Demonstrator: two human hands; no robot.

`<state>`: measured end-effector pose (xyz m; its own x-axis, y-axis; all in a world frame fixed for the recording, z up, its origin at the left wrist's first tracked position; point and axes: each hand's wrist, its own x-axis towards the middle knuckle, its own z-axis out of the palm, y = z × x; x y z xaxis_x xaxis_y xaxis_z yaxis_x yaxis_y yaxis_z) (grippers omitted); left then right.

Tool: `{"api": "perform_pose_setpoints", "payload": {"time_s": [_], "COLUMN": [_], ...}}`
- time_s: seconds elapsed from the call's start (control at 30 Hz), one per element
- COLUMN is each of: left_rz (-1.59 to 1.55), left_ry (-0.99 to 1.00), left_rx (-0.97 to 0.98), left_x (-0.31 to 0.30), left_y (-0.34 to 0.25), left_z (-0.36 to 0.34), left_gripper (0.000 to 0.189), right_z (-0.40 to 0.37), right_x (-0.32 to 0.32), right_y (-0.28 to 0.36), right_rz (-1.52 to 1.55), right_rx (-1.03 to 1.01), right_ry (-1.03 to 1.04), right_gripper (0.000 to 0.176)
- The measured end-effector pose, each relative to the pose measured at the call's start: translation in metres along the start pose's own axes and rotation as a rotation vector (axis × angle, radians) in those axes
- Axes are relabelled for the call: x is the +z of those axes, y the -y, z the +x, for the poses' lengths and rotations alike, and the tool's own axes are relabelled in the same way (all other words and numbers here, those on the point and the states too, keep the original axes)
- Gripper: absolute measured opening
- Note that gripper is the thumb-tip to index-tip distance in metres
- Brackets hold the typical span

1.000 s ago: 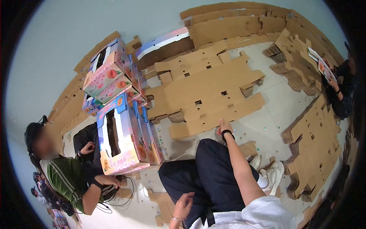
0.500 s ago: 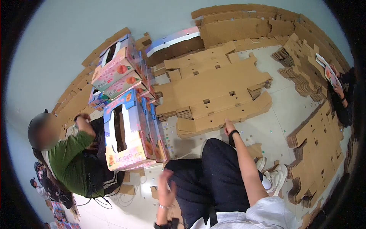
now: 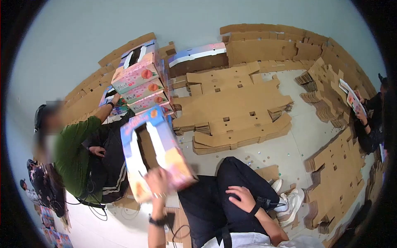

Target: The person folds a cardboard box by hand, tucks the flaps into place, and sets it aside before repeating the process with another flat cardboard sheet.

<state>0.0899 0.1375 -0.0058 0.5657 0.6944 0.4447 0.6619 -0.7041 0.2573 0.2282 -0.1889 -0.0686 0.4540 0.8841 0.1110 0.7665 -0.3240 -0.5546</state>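
Note:
My left hand [image 3: 156,182] grips the near end of a printed fruit box [image 3: 155,151], blue and pink with peach pictures, and holds it tilted above the floor in front of me. My right hand [image 3: 242,197] rests on my right knee with the fingers spread and nothing in it. I sit on the floor in dark trousers and white shoes [image 3: 289,202].
A stack of printed boxes [image 3: 142,80] stands at the back left. Flat cardboard sheets [image 3: 235,111] lie piled ahead, with more cardboard stacks [image 3: 335,165] at the right. A person in green [image 3: 74,153] sits at my left. Another person [image 3: 370,120] sits at far right holding a printed sheet.
My left hand has taken hold of the printed box and lifted it toward me. My right hand has drawn back from the cardboard pile to my knee. The person in green reaches toward the box stack.

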Motion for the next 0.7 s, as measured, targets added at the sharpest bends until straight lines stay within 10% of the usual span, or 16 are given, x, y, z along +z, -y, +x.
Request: {"api": "perform_pose_setpoints", "payload": {"time_s": [0.07, 0.2, 0.4, 0.6, 0.7], "left_rz": [-0.148, -0.535, -0.340, -0.138, -0.954], "left_ry": [0.317, 0.771, 0.280, -0.102, 0.102], "left_rx": [0.108, 0.369, -0.221, -0.300, -0.770], "left_x": [-0.066, -0.152, -0.080, -0.026, -0.008], "left_y": [-0.069, -0.128, -0.043, 0.004, 0.019], "left_z": [-0.050, -0.120, -0.127, -0.104, -0.117], "left_gripper": [0.021, 0.054, 0.072, 0.079, 0.078], "right_z": [0.012, 0.030, 0.079, 0.150, 0.160], "right_x": [-0.002, -0.013, -0.036, -0.015, 0.000], "right_y": [-0.007, -0.062, -0.075, -0.039, -0.016], "right_rz": [0.927, 1.027, 0.952, 1.153, 1.094], "right_rx": [0.310, 0.436, 0.282, 0.210, 0.131], "right_ry": [-0.199, -0.382, 0.089, 0.422, 0.400], "right_gripper": [0.031, 0.042, 0.062, 0.076, 0.080]}}
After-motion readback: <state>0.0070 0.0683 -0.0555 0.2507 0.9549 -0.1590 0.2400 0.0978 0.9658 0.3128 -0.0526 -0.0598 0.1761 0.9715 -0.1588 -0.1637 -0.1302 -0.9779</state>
